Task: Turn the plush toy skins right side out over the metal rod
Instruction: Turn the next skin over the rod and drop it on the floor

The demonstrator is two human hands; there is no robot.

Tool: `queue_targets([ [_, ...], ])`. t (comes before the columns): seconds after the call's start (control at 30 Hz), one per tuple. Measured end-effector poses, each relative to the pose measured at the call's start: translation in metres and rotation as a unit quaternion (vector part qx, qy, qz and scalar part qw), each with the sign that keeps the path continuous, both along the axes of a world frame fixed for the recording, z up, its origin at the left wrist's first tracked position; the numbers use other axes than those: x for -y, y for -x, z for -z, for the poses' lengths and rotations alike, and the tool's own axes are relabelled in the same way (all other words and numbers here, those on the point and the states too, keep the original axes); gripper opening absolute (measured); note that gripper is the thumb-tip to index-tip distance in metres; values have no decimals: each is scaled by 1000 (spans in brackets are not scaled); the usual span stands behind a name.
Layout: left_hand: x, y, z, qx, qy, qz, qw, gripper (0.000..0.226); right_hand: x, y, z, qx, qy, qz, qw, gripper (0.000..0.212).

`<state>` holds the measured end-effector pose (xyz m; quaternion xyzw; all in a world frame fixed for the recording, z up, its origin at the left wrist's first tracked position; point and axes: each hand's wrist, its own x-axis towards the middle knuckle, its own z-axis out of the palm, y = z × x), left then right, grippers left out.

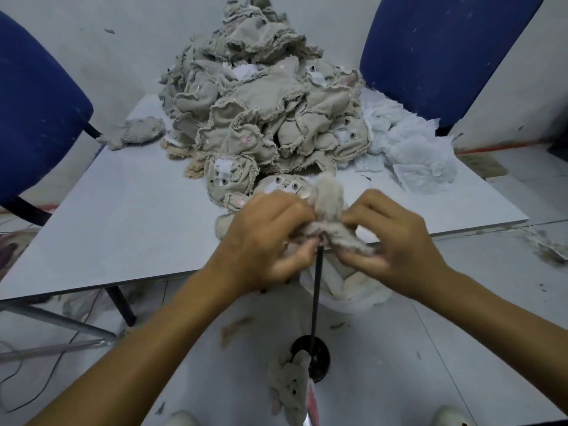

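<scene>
Down on the floor, a finished plush toy (pixel 290 387) lies against the round base (pixel 319 355) of the metal rod (pixel 316 290), which stands upright. Both hands grip a fuzzy beige toy skin (pixel 327 210) on the rod's top: the left hand (pixel 267 241) pinches its lower edge, and the right hand (pixel 390 241) seems to pinch the other side. Behind, a heap of inside-out skins (pixel 261 109) covers the table (pixel 123 210).
</scene>
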<state>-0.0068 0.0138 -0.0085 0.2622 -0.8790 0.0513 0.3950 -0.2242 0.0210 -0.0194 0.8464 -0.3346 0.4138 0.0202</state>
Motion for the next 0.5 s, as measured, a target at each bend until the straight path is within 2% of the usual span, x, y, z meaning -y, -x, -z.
queue_targets([
  [0.17, 19, 15, -37, -94, -186, -23, 978, 16, 24, -13, -29, 128, -28, 112, 985, 25],
  [0.27, 28, 26, -37, -122, -221, -46, 967, 15, 32, -27, -28, 198, -82, 165, 963, 22],
  [0.33, 37, 23, -37, -109, -251, -54, 960, 16, 37, -32, -26, 218, -128, 177, 951, 29],
  [0.4, 46, 15, -38, -80, -299, -56, 949, 15, 45, -31, -27, 212, -189, 166, 944, 31],
  [0.5, 53, 4, -36, -95, -374, -54, 921, 9, 49, -24, -30, 201, -323, 59, 923, 15],
])
